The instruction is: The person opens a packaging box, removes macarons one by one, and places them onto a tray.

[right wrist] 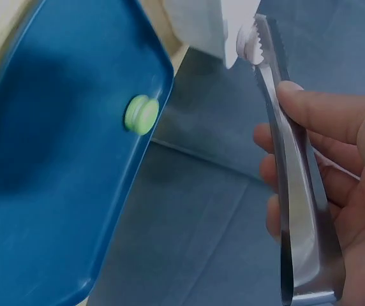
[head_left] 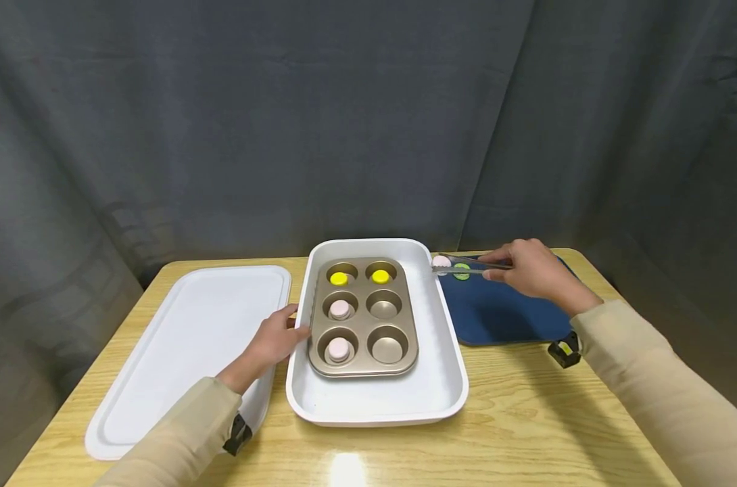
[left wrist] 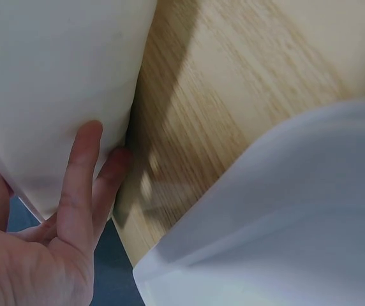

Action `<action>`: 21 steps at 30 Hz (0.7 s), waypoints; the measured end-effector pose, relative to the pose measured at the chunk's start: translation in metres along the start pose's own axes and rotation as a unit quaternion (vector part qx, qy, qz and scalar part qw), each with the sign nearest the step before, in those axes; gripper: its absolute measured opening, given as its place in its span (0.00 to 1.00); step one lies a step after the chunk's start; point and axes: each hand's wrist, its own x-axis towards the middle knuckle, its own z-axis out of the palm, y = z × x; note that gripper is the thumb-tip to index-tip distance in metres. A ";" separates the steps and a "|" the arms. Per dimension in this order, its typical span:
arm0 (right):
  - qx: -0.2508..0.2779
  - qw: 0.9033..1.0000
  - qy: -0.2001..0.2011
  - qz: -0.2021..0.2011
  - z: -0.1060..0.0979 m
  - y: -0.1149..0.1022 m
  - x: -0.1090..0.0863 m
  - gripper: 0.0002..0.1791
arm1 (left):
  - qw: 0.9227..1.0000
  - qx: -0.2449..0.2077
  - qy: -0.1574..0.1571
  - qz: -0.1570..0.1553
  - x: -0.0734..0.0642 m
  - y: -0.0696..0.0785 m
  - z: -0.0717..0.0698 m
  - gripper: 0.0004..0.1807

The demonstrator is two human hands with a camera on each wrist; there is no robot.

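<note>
My right hand holds metal tongs between thumb and fingers. Pinched in their serrated tips is a pink macaron, near the right rim of a white basin. My left hand grips the basin's left wall, thumb over the rim and fingers against the outside. Inside the basin lies a bronze six-cup muffin pan. Its far cups hold yellow macarons, one each; the left middle and left near cups hold pink macarons. A green macaron sits on a blue tray.
A white tray lies left of the basin on the wooden table. Behind the table hangs a dark grey curtain. The basin's raised rim stands between the tongs and the muffin pan.
</note>
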 end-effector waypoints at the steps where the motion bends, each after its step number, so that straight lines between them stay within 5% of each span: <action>1: -0.002 1.000 0.002 0.005 0.000 0.003 -0.001 0.18 | 1.000 0.001 0.000 0.000 0.000 0.000 0.000 0.27; 10: -0.002 0.998 0.040 0.042 0.000 0.040 -0.006 0.19 | 1.000 0.010 -0.001 -0.006 0.002 -0.001 -0.001 0.27; 21: -0.014 0.993 0.035 0.109 0.004 0.065 -0.012 0.20 | 1.000 0.011 0.001 -0.005 0.002 -0.001 -0.001 0.27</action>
